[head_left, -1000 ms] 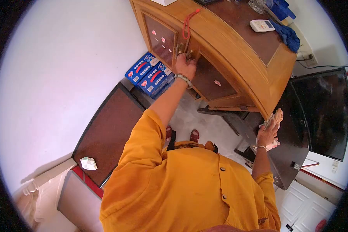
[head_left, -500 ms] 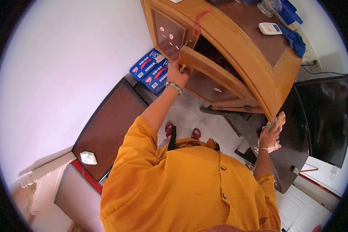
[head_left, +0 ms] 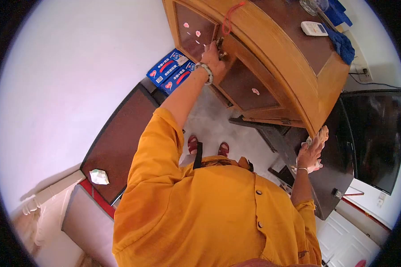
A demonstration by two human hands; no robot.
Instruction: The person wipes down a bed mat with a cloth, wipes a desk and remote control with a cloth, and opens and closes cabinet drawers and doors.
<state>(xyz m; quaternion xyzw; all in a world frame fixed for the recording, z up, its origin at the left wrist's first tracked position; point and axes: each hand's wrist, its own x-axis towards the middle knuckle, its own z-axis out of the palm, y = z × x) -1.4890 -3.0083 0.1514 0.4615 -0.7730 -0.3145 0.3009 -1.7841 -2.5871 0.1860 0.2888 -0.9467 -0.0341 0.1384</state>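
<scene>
My left hand (head_left: 213,61) reaches up to the front of a wooden cabinet (head_left: 314,95), its fingers closed about a small metal knob (head_left: 223,55) on the cabinet door (head_left: 245,82). That door has a dark panel with a pink flower sticker and sits flush, or nearly so, with the frame. My right hand (head_left: 309,155) grips a crumpled pale cloth (head_left: 315,167) beside the cabinet's lower right corner, over a dark table (head_left: 327,182). Part of the cloth is hidden under my fingers.
Blue printed boxes (head_left: 171,71) stand left of the cabinet. A remote control (head_left: 314,29) and a blue cloth (head_left: 341,46) lie on top. On the right is a black television (head_left: 374,138). A brown-topped table (head_left: 118,142) at left bears a white packet (head_left: 99,176).
The cabinet door has swung from partly open to shut or nearly shut. My left hand moved up and forward with its knob. The right hand and cloth stayed nearly in place.
</scene>
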